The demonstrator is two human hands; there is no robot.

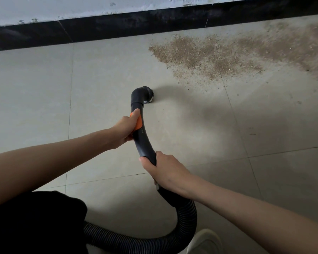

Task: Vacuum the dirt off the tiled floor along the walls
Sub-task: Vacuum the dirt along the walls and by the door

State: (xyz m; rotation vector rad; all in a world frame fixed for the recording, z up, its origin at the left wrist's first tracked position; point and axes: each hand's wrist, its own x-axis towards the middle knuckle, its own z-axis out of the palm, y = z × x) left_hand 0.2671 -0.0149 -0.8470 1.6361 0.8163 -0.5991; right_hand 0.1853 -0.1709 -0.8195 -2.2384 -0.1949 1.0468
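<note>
The fingers of the left hand (124, 130) are curled round the curved black handle tube (142, 138), right at its orange band (138, 122), and the thumb is laid along the top of the tube; the fingers of the right hand (162, 170) are wrapped tight round the lower end of the same tube, just where the ribbed hose (186, 219) is joined on; so the tube is held by both hands, one high and one low. At the far tip a small round brush nozzle (148, 95) is set down on or just above the tiled floor (35, 99); which of the two cannot be told. The brown dirt (206, 55) is spread up and to the right of the nozzle, near the black skirting (117, 26) at the foot of the white wall (62, 8); the nozzle is near its edge but not yet in the thick of it; only a few crumbs are close by. The tube looks hard and stiff, so it can be steered well from the orange band; the hose looks soft and bendy, and it may tug back a little when pulled. The dirt looks dry, loose and light, so it should be sucked up with ease. A pale shoe (204, 241) is seen beside the hose.
</note>
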